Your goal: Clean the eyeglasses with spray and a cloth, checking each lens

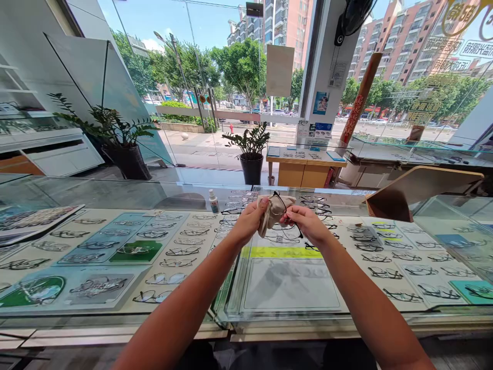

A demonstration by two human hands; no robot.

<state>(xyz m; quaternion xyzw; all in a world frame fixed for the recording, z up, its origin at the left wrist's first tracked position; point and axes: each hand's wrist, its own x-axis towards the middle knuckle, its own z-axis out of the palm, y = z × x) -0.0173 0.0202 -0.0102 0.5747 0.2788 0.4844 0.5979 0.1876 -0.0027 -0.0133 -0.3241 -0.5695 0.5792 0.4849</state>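
Both my arms reach out over a glass display counter [292, 282]. My left hand [250, 218] is closed on a beige cleaning cloth [275, 208], which is bunched against a pair of eyeglasses. With its fingers pinched, my right hand [304, 220] grips the dark-framed eyeglasses [298, 231] by the frame, and one thin temple slants down below the fingers. Part of the lenses is hidden behind the cloth and fingers. A small white spray bottle [213, 201] stands upright on the glass, to the left of my left hand.
Rows of eyeglasses [183, 251] lie under the glass on both sides. A brown-framed tilted panel, perhaps a mirror [423, 190], rests on the counter at right. Beyond it stand potted plants [252, 167], a wooden cabinet [304, 174] and large windows.
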